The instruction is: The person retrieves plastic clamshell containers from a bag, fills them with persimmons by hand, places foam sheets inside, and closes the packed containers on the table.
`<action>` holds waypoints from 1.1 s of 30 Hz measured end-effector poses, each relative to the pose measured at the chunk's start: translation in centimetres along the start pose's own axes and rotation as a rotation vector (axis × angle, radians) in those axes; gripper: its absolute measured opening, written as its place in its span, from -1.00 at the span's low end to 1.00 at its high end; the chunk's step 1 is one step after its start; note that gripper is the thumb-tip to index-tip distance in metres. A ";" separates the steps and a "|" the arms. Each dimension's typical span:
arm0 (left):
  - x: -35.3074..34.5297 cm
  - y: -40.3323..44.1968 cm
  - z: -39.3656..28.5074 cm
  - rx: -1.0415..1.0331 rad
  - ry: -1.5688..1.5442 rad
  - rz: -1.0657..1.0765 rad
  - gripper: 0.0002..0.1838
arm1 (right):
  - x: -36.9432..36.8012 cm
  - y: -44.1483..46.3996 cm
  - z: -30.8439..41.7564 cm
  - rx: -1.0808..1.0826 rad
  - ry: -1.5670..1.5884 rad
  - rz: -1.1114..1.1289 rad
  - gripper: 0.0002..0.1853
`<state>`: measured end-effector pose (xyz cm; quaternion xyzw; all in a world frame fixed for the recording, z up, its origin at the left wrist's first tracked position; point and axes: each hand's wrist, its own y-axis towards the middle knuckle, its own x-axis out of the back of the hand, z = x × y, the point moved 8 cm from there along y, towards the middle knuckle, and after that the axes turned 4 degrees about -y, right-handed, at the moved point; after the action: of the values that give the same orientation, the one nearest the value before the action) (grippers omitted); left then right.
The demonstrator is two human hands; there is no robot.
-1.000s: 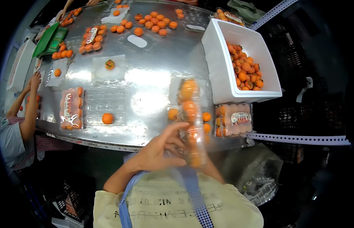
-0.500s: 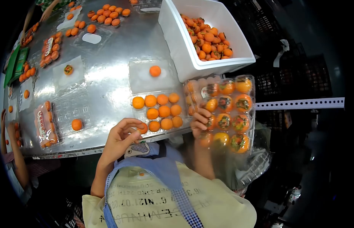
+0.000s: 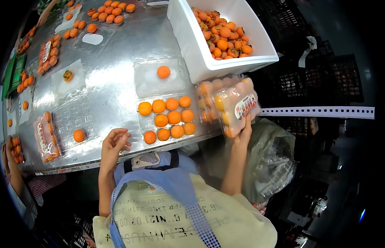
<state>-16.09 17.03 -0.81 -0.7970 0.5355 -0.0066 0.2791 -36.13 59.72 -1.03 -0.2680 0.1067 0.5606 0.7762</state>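
My right hand (image 3: 243, 133) grips a clear plastic pack of persimmons (image 3: 231, 108) by its near right edge, tilted so that its white-backed side with an oval label faces up. Behind it, a second persimmon pack (image 3: 205, 100) lies at the table edge, partly hidden. My left hand (image 3: 116, 144) holds nothing; its fingers are loosely bent and apart, over the table edge. To its right is an open clear tray (image 3: 149, 125) with rows of orange persimmons. The tray's lid half (image 3: 145, 77) lies behind, with a white sheet and a single persimmon (image 3: 163, 72) on it.
A white foam box (image 3: 188, 56) full of loose persimmons stands at the back right. Other trays and a labelled pack (image 3: 46, 136) lie leftward on the metal table (image 3: 113, 95). Another person's hands (image 3: 7, 155) are at far left. A plastic bag (image 3: 271, 157) hangs at right.
My right hand has turned the persimmon pack over, from fruit side to labelled side, and shifted it. My left hand has drawn left, away from the tray's corner persimmon.
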 end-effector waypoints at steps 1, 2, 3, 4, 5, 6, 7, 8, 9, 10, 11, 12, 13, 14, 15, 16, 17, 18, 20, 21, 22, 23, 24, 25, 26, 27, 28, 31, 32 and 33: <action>0.0 0.1 0.2 0.004 0.002 0.002 -0.71 | 0.2 0.7 0.1 0.043 -0.085 -0.071 -0.60; 0.0 0.1 0.3 0.006 0.007 -0.002 -0.71 | 0.8 1.7 -0.1 0.106 -0.142 -0.145 -0.63; 0.0 0.1 0.4 0.008 0.012 -0.004 -0.71 | 0.2 1.9 -0.2 0.112 -0.177 -0.182 -0.64; 0.0 0.2 0.5 0.009 0.015 -0.007 -0.71 | -0.6 1.9 -0.3 0.118 -0.212 -0.218 -0.65; 0.0 0.3 0.6 0.011 0.024 -0.011 -0.71 | -1.2 2.1 -0.4 0.124 -0.247 -0.251 -0.66; 0.2 0.4 0.8 0.013 0.032 -0.018 -0.71 | -0.5 2.9 -0.9 0.130 -0.286 -0.292 -0.67; 0.3 0.4 1.0 0.017 0.041 -0.025 -0.71 | -0.3 3.7 -1.6 0.116 -0.265 -0.282 -0.67; 0.3 0.5 1.2 0.023 0.044 -0.029 -0.71 | 0.0 4.3 -2.2 0.103 -0.244 -0.273 -0.67; 0.4 0.5 1.4 0.028 0.047 -0.032 -0.71 | 0.3 4.8 -2.8 0.090 -0.224 -0.263 -0.67; 0.4 0.7 1.6 0.034 0.048 -0.036 -0.71 | 0.5 5.0 -2.8 0.072 -0.233 -0.181 -0.65; 0.3 0.8 1.9 0.034 0.049 -0.033 -0.71 | 1.0 5.2 -2.5 0.048 -0.310 -0.132 -0.63; 0.2 1.0 2.2 0.037 0.052 -0.032 -0.71 | 0.9 4.9 -2.2 0.019 -0.387 -0.086 -0.61; 0.3 1.1 2.5 0.044 0.059 -0.035 -0.71 | 0.5 4.1 -2.0 -0.018 -0.462 -0.038 -0.58; 0.1 1.4 2.7 0.058 0.068 -0.047 -0.71 | 1.0 3.3 -1.2 -0.078 -0.762 -0.119 -0.48; 0.1 1.8 3.1 0.071 0.099 -0.050 -0.70 | -0.1 2.5 -0.5 -0.098 -0.923 -0.063 -0.39; 0.1 2.3 3.7 0.084 0.131 -0.052 -0.69 | 0.8 2.7 -0.5 -0.153 -1.054 -0.026 -0.37; 0.2 2.9 4.4 0.094 0.164 -0.049 -0.67 | 1.6 2.9 -0.8 -0.206 -1.182 0.012 -0.35; 0.4 3.6 5.2 0.072 0.218 -0.056 -0.65 | 1.3 2.5 -0.9 -0.180 -1.173 0.018 -0.33; 0.5 5.2 7.0 0.025 0.324 -0.064 -0.60 | 0.6 1.9 -0.7 -0.121 -1.157 0.028 -0.27; 0.4 5.9 7.9 0.015 0.366 -0.047 -0.58 | 1.2 1.6 -1.0 -0.141 -1.116 0.008 -0.27; 0.1 6.7 8.5 0.003 0.408 -0.030 -0.56 | 1.8 1.2 -1.1 -0.158 -1.076 -0.010 -0.27; -0.1 7.5 9.0 -0.013 0.447 -0.015 -0.54 | 2.2 0.9 -1.3 -0.170 -1.036 -0.024 -0.26; -0.6 8.1 9.2 -0.032 0.439 -0.010 -0.52 | 2.0 0.4 -1.8 -0.157 -0.965 0.045 -0.27; -0.7 8.7 9.4 -0.029 0.445 -0.012 -0.51 | 2.0 -0.5 -2.6 -0.146 -0.895 0.112 -0.28; -0.8 9.1 9.7 -0.027 0.451 -0.013 -0.51 | 1.9 -1.5 -3.3 -0.134 -0.825 0.177 -0.28; -0.8 9.5 10.0 -0.023 0.455 -0.014 -0.50 | 1.9 -2.4 -3.9 -0.097 -0.839 0.193 -0.30; -0.9 9.7 9.9 -0.035 0.458 -0.006 -0.51 | 1.8 -3.5 -4.6 -0.061 -0.854 0.209 -0.32; -1.4 9.7 9.9 0.010 0.407 -0.009 -0.51 | 0.7 -5.5 -7.3 -0.024 -0.849 0.275 -0.39; -1.7 9.8 10.1 0.015 0.389 -0.009 -0.51 | -0.6 -6.0 -8.0 -0.001 -0.751 0.347 -0.44; -2.1 9.9 10.4 0.020 0.370 -0.009 -0.51 | -1.3 -6.3 -8.7 0.006 -0.742 0.331 -0.49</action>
<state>-22.15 20.69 -13.45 -0.7818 0.5740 -0.1599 0.1837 -29.60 52.61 -5.84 -0.0244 -0.1374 0.7364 0.6620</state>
